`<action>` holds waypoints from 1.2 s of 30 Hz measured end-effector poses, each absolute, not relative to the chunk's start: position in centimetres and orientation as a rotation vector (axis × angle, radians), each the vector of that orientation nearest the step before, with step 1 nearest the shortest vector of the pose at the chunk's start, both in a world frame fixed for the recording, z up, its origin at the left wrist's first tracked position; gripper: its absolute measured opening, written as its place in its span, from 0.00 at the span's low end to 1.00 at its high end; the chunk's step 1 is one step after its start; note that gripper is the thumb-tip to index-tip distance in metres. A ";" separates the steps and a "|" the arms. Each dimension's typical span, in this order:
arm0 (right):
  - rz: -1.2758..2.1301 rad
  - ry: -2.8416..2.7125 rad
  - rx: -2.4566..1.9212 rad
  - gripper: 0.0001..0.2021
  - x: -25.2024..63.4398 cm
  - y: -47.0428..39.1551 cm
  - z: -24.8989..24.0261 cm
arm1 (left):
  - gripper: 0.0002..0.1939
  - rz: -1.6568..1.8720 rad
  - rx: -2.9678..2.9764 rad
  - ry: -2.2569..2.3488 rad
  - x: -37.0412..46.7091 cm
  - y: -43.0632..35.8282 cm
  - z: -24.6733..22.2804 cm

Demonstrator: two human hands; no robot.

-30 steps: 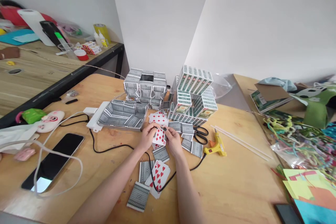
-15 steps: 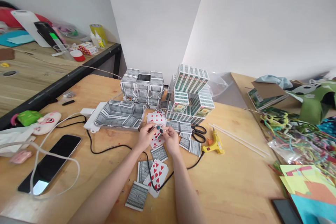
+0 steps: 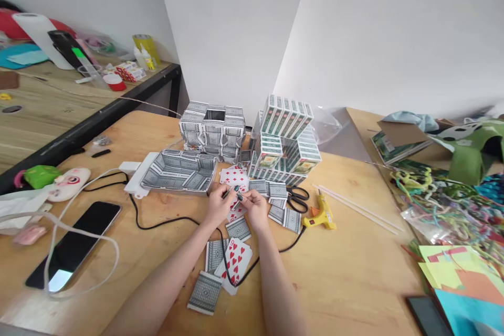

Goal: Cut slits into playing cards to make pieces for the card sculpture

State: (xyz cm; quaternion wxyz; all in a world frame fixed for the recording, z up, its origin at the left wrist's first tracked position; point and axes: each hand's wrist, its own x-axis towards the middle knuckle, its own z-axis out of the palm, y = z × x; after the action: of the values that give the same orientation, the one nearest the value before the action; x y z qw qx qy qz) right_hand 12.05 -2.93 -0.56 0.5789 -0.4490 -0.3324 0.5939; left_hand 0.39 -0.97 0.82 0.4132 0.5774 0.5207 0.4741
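Note:
My left hand (image 3: 219,203) and my right hand (image 3: 254,207) meet over the scattered cards, fingers closed in a pinch. Whatever lies between the fingertips is too small to make out. Under and behind them are face-up red playing cards (image 3: 234,174). Folded grey-patterned cards (image 3: 205,292) lie nearer me, beside a nine of hearts (image 3: 237,261). More folded cards (image 3: 277,189) lie right of my right hand. An open tray made of folded cards (image 3: 181,172) stands left of my left hand, with a card-built box (image 3: 214,128) with a square opening behind it.
Stacked card packs (image 3: 285,139) stand at the back. Black scissors (image 3: 298,200), a yellow glue gun (image 3: 323,213) and clear glue sticks (image 3: 356,209) lie to the right. A black cord (image 3: 169,220) loops across the table. A phone (image 3: 74,244) lies at left, craft scraps (image 3: 444,205) at right.
My fingertips have shifted slightly, and the two hands remain together in the same place. The whole view has moved very slightly; the things on the table stay put.

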 end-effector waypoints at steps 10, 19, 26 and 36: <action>1.394 -0.836 -1.054 0.09 12.0 -3.1 0.3 | 0.08 1.236 1.480 1.304 0.0 -0.4 0.1; 1.367 -0.395 -0.888 0.09 12.5 -2.8 0.4 | 0.15 1.295 1.309 1.308 0.8 -0.8 0.6; 1.227 -0.552 -0.960 0.10 12.6 -2.7 0.3 | 0.07 1.066 1.436 1.333 0.4 -0.9 0.2; 1.065 -0.889 -1.211 0.12 12.9 -2.7 0.4 | 0.16 1.224 1.341 1.207 0.5 -0.8 0.0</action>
State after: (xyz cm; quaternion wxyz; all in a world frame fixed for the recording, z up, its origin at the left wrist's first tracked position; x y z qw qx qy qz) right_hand 12.90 -2.71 0.36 0.6052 -0.5234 -0.3843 0.4605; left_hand 0.51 -0.80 -0.03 0.4622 0.5455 0.4910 0.4977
